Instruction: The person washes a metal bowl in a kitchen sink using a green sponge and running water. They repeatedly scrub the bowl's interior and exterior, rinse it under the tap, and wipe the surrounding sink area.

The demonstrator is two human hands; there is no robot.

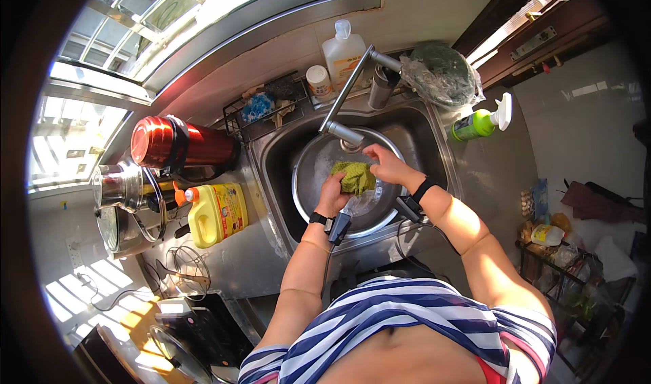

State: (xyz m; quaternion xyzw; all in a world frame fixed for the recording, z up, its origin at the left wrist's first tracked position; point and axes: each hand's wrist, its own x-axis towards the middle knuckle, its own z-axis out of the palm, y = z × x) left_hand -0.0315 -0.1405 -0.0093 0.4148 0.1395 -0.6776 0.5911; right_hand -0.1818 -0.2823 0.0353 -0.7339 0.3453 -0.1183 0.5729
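My left hand [333, 195] grips a crumpled yellow-green cloth [354, 177] over a metal basin [314, 162]. Beside the cloth, my right hand [392, 169] has its thumb and forefinger apart and nothing between them; whether the thumb touches the cloth is hard to tell. The round basin stands inside a stainless steel sink [277, 162], with some water and suds in it. Just above my hands hangs the head of a grey jointed faucet [346, 134]. Both wrists wear black bands with small devices and cables.
Left of the sink stand a yellow jug [208, 216] and a red vacuum flask [188, 142]. Behind it are a wire rack [236, 117], a white-lidded jar [319, 81] and a large translucent bottle [343, 53]. A green spray bottle [475, 124] stands at the right.
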